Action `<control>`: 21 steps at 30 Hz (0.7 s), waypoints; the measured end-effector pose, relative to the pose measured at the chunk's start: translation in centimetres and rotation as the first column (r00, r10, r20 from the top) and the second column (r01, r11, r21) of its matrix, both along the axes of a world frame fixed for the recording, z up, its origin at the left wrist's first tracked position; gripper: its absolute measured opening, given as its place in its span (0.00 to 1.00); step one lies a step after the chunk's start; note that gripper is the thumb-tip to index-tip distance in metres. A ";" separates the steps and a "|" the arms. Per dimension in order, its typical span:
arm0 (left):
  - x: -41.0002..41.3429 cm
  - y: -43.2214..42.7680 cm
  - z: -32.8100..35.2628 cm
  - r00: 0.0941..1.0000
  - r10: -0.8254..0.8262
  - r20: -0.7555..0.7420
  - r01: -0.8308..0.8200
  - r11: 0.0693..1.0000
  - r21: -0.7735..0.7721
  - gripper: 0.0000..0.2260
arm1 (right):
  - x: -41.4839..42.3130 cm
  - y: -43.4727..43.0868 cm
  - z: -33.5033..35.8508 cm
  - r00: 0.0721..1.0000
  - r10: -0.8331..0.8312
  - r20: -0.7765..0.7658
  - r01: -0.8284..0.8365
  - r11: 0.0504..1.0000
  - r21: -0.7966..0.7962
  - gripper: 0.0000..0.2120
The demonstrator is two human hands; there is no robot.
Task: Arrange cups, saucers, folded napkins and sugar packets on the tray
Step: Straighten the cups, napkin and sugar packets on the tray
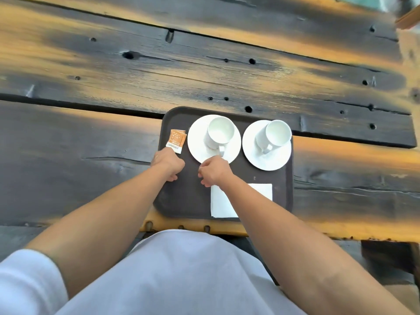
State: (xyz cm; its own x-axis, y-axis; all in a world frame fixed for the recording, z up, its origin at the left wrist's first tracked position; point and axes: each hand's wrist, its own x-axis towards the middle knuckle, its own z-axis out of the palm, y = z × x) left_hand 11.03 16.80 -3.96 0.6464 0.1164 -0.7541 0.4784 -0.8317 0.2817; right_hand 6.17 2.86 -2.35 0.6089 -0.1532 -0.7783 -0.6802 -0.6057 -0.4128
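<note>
Nearly done: tray (188, 201) at frame centre carries both cups (221, 130) on saucers (266, 160), sugar packets (176, 138) at its left edge, folded napkin (221, 205) lower right. Left grip (168, 162) curls against the packets and right grip (214, 170) by the left saucer (197, 142) rim; can't tell if either grasps anything. Only final tidying seems left.

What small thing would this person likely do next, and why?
Probably nudge the orange paper sugar packets straight with the left hand. Its fingers already meet the packets' near edge, and the packets lie tilted at the left side of the dark brown plastic tray.
</note>
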 end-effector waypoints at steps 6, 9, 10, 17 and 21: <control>-6.0 -5.2 0.5 1.000 -0.006 -0.030 0.006 1.000 -0.016 0.08 | -4.6 -6.0 -0.3 1.000 -0.020 -0.003 0.020 0.999 0.041 0.13; -9.1 -8.2 1.0 1.000 -0.007 -0.023 0.006 1.000 -0.026 0.07 | -6.6 -9.8 -0.4 1.000 0.020 -0.003 -0.020 0.999 0.033 0.12; -10.0 -9.3 1.0 1.000 -0.009 -0.019 0.008 0.999 -0.032 0.08 | -7.2 -11.4 -0.5 1.000 0.028 -0.001 -0.028 0.999 0.026 0.12; -14.9 -15.8 0.0 0.999 0.046 0.012 -0.044 0.994 -0.102 0.10 | -11.0 -19.9 -1.0 0.999 -0.022 0.042 0.024 0.999 -0.048 0.13; -16.3 -17.7 -0.3 0.999 0.042 0.032 -0.039 0.995 -0.089 0.11 | -12.5 -22.4 -1.1 0.997 -0.065 0.041 0.067 0.997 -0.048 0.14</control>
State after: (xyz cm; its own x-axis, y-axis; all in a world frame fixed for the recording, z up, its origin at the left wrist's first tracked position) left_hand -5.31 -0.92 -4.23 0.6677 0.0769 -0.7404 0.5000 -0.7832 0.3695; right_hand -6.33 -19.58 -3.48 0.6259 -0.2318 -0.7446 -0.7034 -0.5802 -0.4106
